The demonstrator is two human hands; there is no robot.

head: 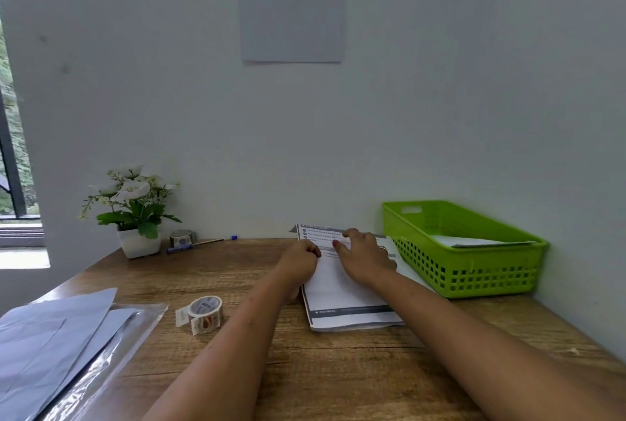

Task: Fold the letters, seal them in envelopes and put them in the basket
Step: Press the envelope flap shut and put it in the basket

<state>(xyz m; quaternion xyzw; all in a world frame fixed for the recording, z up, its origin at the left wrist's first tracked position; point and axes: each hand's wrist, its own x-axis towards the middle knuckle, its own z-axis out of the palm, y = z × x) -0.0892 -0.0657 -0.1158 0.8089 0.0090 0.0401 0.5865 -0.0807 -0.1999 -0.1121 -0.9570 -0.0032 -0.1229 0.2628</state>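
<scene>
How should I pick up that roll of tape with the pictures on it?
Pinch the tape roll across its ring, thumb in the open middle hole and fingers on the outer printed band, coming from above and the near side. It seems to lean with its hole facing up and toward the viewer, so the hole is easy to reach. A loose tail sticks out on its left; avoid that, as it may be sticky.

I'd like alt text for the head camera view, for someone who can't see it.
Two bare hands, left hand and right hand, press on a printed letter on a wooden table. A green basket sits right; tape roll and envelopes left.
</scene>
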